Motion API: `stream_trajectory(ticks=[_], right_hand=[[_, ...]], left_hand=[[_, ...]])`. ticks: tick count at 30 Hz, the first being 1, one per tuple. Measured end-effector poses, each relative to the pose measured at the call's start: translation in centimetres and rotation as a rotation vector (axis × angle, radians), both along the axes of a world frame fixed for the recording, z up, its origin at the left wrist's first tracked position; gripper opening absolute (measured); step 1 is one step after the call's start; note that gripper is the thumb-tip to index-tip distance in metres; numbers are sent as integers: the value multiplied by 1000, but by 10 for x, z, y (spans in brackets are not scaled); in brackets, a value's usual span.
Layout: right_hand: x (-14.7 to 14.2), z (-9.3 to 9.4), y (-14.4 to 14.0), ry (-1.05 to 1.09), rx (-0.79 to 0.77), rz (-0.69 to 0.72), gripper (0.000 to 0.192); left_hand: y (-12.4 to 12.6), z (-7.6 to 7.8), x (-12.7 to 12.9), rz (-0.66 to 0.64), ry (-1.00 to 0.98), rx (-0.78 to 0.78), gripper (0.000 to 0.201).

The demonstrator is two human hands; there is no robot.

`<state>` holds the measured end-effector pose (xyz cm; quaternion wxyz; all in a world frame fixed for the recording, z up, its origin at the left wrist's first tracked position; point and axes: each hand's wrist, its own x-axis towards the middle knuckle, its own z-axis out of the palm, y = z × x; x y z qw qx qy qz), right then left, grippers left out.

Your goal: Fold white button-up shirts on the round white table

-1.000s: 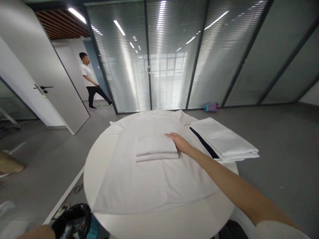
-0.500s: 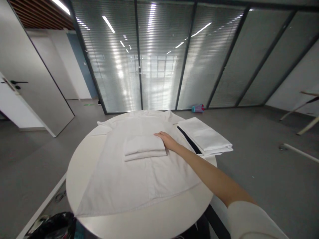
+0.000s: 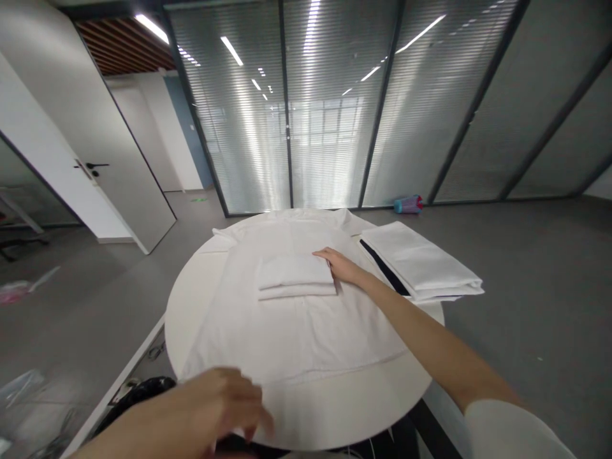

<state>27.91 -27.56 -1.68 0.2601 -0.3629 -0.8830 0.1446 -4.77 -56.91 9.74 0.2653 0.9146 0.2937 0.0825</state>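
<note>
Right hand (image 3: pixel 343 266): lying flat, fingers extended, resting against the right edge of the small folded white cloth (image 3: pixel 295 277), gripping nothing. That cloth is sitting at the middle of a white shirt (image 3: pixel 296 331) spread over the round white table (image 3: pixel 344 408), with a second folded white stack (image 3: pixel 421 261) lying near it at the table's right rim. Left hand (image 3: pixel 217 405): hovering blurred over the near rim, fingers loosely curled, holding nothing.

left hand (image 3: pixel 217 408): motion-blurred, fingers unclear | black bag (image 3: pixel 138 395): mostly hidden
</note>
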Motion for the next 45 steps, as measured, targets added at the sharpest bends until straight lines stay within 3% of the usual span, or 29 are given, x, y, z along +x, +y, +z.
stream_trajectory(ticks=[2, 4, 7, 10, 12, 15, 18, 22, 27, 33, 37, 40, 45], right_hand=[[3, 9, 2, 6, -39, 15, 64], [4, 23, -1, 19, -36, -21, 59], [0, 45, -21, 11, 12, -78, 35], [-10, 59, -53, -155, 91, 19, 22], [-17, 60, -72, -308, 220, 36, 27], [-24, 53, -89, -450, 445, -72, 20], [-28, 41, -94, -473, 599, -139, 13], [-25, 23, -95, -466, 690, -108, 10], [-25, 22, -97, -435, 563, -24, 19], [-66, 46, -67, -261, 181, -222, 41], [-87, 27, -48, -362, -10, -249, 60], [-90, 9, -47, -397, -56, -227, 70], [-83, 12, -46, -352, -40, -204, 67]], left_hand=[[47, 7, 8, 143, -15, 39, 21], [97, 1, 14, 287, -82, 229, 20], [158, -27, 15, 352, 5, 560, 19], [188, -55, 12, 311, 137, 699, 24], [195, -68, 10, 284, 175, 751, 30], [197, -79, 8, 282, 171, 828, 27], [196, -83, 8, 254, 170, 907, 21], [189, -84, 6, 177, 204, 912, 21], [184, -78, 2, 121, 175, 764, 35], [214, -77, 26, 386, -58, 669, 32], [227, -100, 34, 404, 59, 583, 57], [227, -115, 30, 379, 156, 535, 68], [221, -111, 28, 361, 164, 572, 66]])
